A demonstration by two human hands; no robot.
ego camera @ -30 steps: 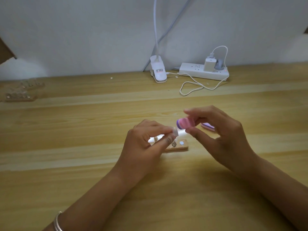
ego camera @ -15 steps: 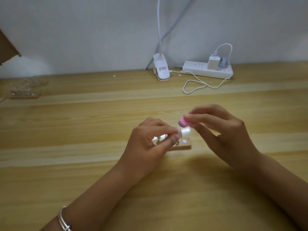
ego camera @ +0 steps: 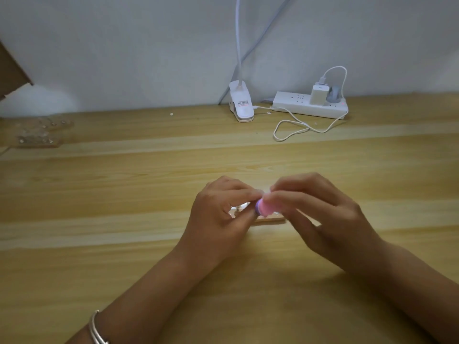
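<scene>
— What is the surface like?

— A pale wooden table (ego camera: 124,184) with long grain stripes running side to side, set against a plain grey-white wall (ego camera: 124,45).

— And the hands?

— They meet near the middle of the table. The right hand (ego camera: 323,219) has its grip pinching a small pink cap (ego camera: 264,207) between thumb and fingertips, just above the wood. The left hand (ego camera: 218,219) has its grip curled tight round a small clear piece (ego camera: 238,208) that glints with light. The cap touches the left fingertips. A thin wooden block (ego camera: 270,220) lies flat on the table right under them, mostly hidden.

— Anything at the back?

— A white power strip (ego camera: 298,105) lies along the wall with a white charger (ego camera: 318,95) plugged in, and its cable (ego camera: 298,127) loops over the table. Just left of it stands a white lamp clamp (ego camera: 242,105), its stem rising out of view.

— The left edge?

— Clear plates (ego camera: 37,141), blurred, far from the hands, and a brown cardboard corner (ego camera: 12,70) above them. A silver bangle (ego camera: 95,328) sits on the left wrist.
</scene>
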